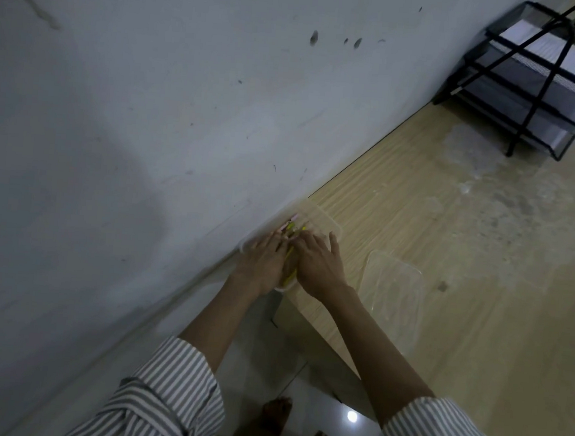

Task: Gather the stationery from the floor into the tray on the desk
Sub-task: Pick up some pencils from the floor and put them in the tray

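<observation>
Pressing both palms down into the clear, thin-walled plastic tray at the worktop's wall-side corner, you have the bundle of yellow and pink pencils and pens lying inside it, under and between your hands. Your left hand lies flat, fingers loosely together over the sticks; your right hand spreads beside it, thumb out by the rim (neither looks clamped on anything, though the fingertips are blurred). Judge these sticks light, stiff, smooth and apt to roll, so gather them mid-length as a bunch. Expect the tray to flex and slide on the pale wood-grain laminate. A second clear plastic piece, flat with rounded corners, rests just right of you.
</observation>
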